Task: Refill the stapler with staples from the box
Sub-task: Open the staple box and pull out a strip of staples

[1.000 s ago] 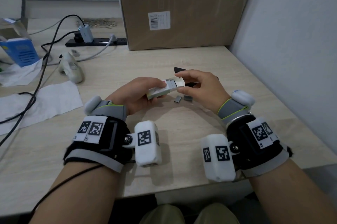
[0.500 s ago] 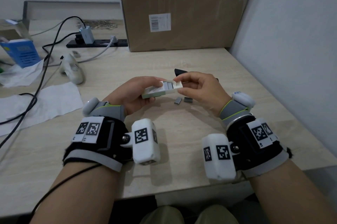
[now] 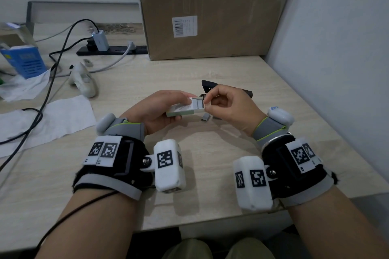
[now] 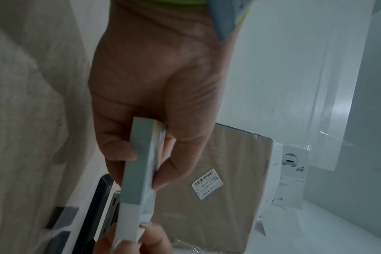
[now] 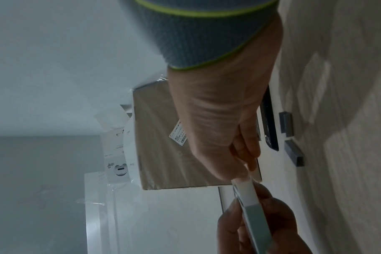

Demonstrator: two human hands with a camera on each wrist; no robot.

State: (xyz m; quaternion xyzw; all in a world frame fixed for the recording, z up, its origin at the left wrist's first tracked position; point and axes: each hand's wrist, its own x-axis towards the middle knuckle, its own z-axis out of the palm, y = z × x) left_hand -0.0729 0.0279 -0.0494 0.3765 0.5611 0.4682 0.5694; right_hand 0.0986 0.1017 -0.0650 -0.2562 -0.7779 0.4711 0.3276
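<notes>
Left grip [image 3: 160,107] holds 1 staple box [image 3: 185,109] | right grip [image 3: 229,105] pinches its tray, apparently | 2 staple strips [image 3: 205,117] on desk [image 3: 210,153]

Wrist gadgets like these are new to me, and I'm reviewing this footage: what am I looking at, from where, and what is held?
No machine: a person's two hands wearing tracking cuffs with cameras. The wide picture comes from a head camera; the other two look along each wrist. The left hand grips a staple box with its tray slid partly out; the right hand pinches the tray's end. On the desk lie two loose staple strips and, behind the hands, a black stapler. Farther back stands a cardboard carton, with cables on the left.
</notes>
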